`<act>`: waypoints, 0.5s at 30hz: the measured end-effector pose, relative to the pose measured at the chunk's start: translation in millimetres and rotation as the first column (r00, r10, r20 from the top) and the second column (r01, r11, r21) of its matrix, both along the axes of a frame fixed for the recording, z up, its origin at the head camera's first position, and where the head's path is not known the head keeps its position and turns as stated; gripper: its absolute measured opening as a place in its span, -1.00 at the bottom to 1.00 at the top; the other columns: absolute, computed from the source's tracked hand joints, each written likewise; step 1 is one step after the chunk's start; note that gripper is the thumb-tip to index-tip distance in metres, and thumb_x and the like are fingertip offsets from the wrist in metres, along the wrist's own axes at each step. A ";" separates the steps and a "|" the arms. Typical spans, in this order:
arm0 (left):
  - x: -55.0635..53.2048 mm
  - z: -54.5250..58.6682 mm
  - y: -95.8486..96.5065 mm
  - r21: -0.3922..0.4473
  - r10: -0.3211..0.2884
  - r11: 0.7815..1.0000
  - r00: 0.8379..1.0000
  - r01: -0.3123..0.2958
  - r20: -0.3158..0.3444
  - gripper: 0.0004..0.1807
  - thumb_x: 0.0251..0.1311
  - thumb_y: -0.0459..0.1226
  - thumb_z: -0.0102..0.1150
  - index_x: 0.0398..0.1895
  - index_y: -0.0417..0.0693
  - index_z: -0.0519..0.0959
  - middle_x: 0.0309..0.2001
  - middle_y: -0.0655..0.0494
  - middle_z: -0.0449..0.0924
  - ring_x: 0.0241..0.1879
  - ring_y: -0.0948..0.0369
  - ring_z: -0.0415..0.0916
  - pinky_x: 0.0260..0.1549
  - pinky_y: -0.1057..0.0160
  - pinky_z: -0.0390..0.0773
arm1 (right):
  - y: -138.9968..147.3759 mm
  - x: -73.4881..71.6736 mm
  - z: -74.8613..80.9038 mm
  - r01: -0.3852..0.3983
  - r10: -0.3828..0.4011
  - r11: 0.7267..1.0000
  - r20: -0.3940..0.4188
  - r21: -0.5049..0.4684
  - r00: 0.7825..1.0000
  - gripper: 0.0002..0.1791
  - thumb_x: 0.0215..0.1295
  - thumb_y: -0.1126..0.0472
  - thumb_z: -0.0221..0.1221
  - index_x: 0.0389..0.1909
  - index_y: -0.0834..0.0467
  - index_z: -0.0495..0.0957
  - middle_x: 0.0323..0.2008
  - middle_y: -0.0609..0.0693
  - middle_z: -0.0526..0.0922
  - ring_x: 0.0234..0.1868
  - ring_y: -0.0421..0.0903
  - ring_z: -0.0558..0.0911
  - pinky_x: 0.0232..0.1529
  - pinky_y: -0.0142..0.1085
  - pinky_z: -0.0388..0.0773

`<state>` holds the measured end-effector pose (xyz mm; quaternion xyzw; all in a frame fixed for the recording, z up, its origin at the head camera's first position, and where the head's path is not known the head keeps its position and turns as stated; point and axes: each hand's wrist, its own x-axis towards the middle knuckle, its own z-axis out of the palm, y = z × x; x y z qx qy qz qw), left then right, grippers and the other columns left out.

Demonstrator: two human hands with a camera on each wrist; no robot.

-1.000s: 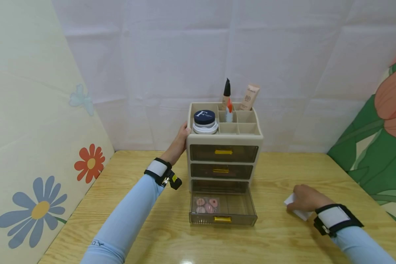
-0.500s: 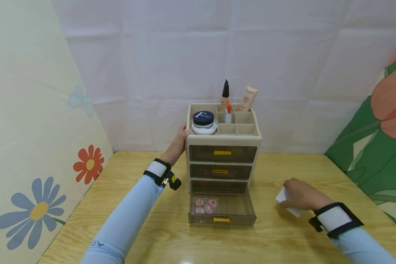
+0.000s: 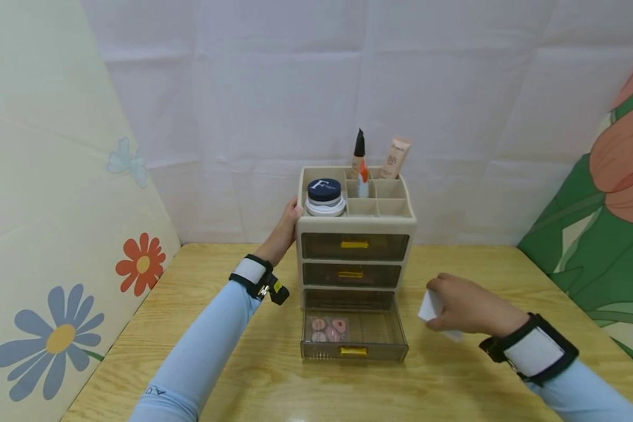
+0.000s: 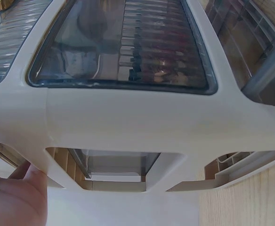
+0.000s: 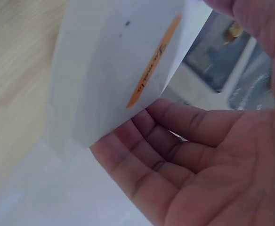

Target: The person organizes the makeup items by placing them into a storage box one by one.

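A cream makeup organizer (image 3: 356, 224) with three smoky drawers stands in the middle of the head view. My left hand (image 3: 281, 235) holds its upper left side, thumb near the front corner; most fingers are hidden behind it. The bottom drawer (image 3: 377, 328) is pulled out, with a clear packet of pinkish rounds (image 3: 329, 330) in its left part. To the right, my right hand (image 3: 472, 305) pinches a thin white packet (image 5: 114, 70) between thumb and fingers. An orange strip with dark lettering (image 5: 154, 63) marks the packet in the right wrist view.
On the organizer's top sit a dark-lidded jar (image 3: 324, 190) over a white round case (image 3: 325, 207), a black-capped bottle (image 3: 358, 149), an orange-topped tube (image 3: 363, 181) and a BB cream tube (image 3: 395, 158). A white cloth (image 3: 264, 117) hangs behind the wooden table (image 3: 253, 375).
My right hand has moved left and a little away from me with the white packet, closer to the organizer. My left hand keeps its place on the organizer's side.
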<state>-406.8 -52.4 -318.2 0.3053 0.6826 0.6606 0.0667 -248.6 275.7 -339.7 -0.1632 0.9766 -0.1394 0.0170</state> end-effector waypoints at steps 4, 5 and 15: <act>-0.8 1.2 -0.1 0.008 -0.021 1.000 1.000 0.021 0.008 -0.33 0.42 -0.05 -0.49 0.53 -0.03 -0.25 0.47 -0.13 -0.16 0.39 -0.01 -0.09 0.31 -0.15 -0.01 | -13.2 4.4 11.7 -0.032 0.032 0.999 0.001 0.011 0.999 -0.35 -0.15 0.09 0.49 -0.09 0.40 0.52 -0.33 0.04 0.48 -0.41 -0.12 0.50 -0.52 -0.32 0.51; -0.9 1.6 -0.1 0.010 -0.026 1.000 1.000 0.026 0.010 -0.33 0.43 -0.07 -0.50 0.53 -0.05 -0.26 0.47 -0.15 -0.17 0.40 -0.02 -0.09 0.31 -0.15 -0.02 | -16.5 5.0 14.6 -0.044 0.044 0.999 -0.004 0.018 0.999 -0.36 -0.15 0.09 0.49 -0.10 0.40 0.52 -0.33 0.03 0.48 -0.41 -0.13 0.49 -0.52 -0.33 0.51; -0.1 -1.3 1.5 0.024 -0.005 1.000 1.000 0.005 -0.008 -0.29 0.40 0.05 -0.42 0.53 0.04 -0.20 0.45 -0.06 -0.10 0.38 0.03 -0.03 0.30 -0.15 0.03 | -49.0 -0.3 27.2 -0.175 0.180 0.982 -0.072 0.064 0.981 -0.33 -0.14 0.07 0.49 -0.03 0.37 0.53 -0.27 0.02 0.53 -0.39 -0.18 0.49 -0.47 -0.34 0.49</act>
